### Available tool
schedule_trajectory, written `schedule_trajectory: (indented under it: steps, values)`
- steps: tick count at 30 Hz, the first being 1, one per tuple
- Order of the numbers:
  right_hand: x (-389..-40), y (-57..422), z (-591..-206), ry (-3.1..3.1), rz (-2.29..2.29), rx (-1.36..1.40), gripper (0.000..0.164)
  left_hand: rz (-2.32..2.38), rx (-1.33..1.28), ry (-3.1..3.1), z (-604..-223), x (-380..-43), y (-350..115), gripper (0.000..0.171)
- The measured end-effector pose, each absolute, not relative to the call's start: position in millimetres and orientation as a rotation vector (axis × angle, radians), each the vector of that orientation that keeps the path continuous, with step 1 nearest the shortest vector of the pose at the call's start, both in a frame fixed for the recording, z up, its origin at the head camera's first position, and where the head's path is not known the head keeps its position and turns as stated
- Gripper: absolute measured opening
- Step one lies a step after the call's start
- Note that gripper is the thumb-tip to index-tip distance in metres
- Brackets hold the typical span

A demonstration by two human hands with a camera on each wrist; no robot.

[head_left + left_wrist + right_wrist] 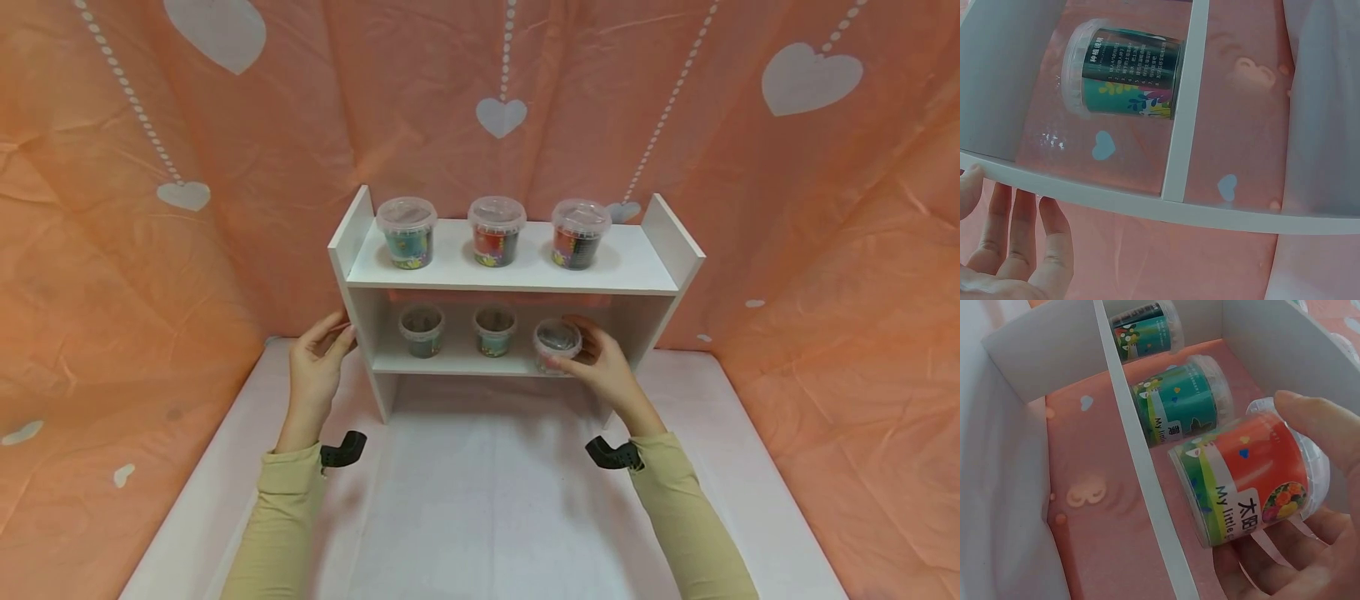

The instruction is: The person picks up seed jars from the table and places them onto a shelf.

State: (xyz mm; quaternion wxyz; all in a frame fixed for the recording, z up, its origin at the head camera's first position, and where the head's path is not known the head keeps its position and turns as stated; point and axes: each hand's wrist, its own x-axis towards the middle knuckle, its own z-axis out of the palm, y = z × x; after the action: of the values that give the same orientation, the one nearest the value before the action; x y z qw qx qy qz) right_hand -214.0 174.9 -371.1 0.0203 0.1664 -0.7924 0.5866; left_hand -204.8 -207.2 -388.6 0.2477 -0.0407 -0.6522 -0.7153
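My right hand [603,367] grips a small lidded plastic tub [1247,478] with a red and green label, thumb on one side of its clear lid and fingers on the other. That tub stands at the right end of the lower board of a white two-tier shelf [510,287]. Two green-labelled tubs [494,333] [1179,403] sit left of it on the same board. At the shelf's left side panel, my left hand [315,367] touches the outer face with its fingertips; in the left wrist view its thumb lies at the panel's front edge.
On the upper board stand three more lidded tubs: a teal one [408,242], a red one [495,237] and a red and dark one [576,242]. Orange cloth [420,100] with pale hearts hangs behind and at both sides. A white cloth [450,500] covers the table.
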Motion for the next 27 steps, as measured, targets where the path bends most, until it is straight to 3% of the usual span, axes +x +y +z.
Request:
schedule_trajectory:
  steps: [14,27]
  values:
    - [-247,184,-399,-2.420,1.775,0.493,0.071,-1.936,-0.091,-1.773,-389,-205,-208,0.036]
    - [-239,177,-379,-2.446,1.816,0.452,0.071,-1.913,-0.093,-1.805,-389,-204,-207,0.035]
